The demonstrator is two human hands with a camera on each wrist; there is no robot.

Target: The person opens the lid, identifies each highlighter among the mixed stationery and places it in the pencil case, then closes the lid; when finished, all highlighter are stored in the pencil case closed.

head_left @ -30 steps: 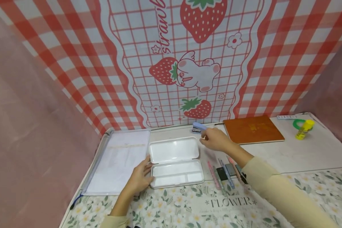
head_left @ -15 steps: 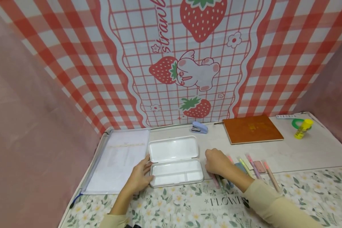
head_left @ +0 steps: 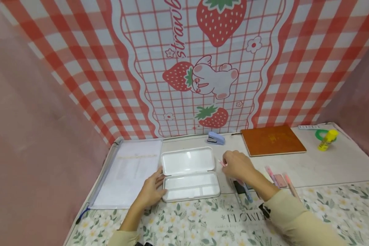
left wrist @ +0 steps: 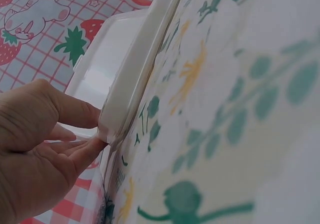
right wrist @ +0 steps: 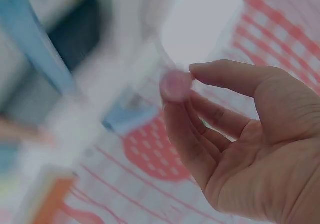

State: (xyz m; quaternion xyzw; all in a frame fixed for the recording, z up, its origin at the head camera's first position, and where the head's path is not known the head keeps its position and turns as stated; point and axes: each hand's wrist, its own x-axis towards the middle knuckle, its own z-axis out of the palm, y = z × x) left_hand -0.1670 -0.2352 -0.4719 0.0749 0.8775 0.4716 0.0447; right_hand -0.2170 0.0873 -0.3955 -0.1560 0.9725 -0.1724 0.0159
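Observation:
A white pencil case (head_left: 190, 186) lies with its lid back on the table, its tray divided into compartments with nothing in them. At its left end, my left hand (head_left: 150, 189) pinches the corner between thumb and fingers; the left wrist view shows this hand (left wrist: 45, 149) on the case edge (left wrist: 125, 94). Right of the case, my right hand (head_left: 238, 167) pinches a pink pen (head_left: 222, 163) raised above the table. The right wrist view shows the pen end-on (right wrist: 176, 85) between thumb and forefinger. Beneath the hand lie several pens and a black block (head_left: 239, 187), partly hidden.
A blue stapler (head_left: 216, 138) and brown notebook (head_left: 273, 140) stand at the back. Further right are a yellow glue stick (head_left: 327, 140), green tape roll (head_left: 319, 134) and white ruler (head_left: 309, 127). A clear folder of papers (head_left: 127, 174) lies left. A pink eraser (head_left: 279, 181) sits right.
My right hand has come down from near the stapler to the pens, then lifted slightly with the pink pen pinched in it. The left hand has stayed on the pencil case.

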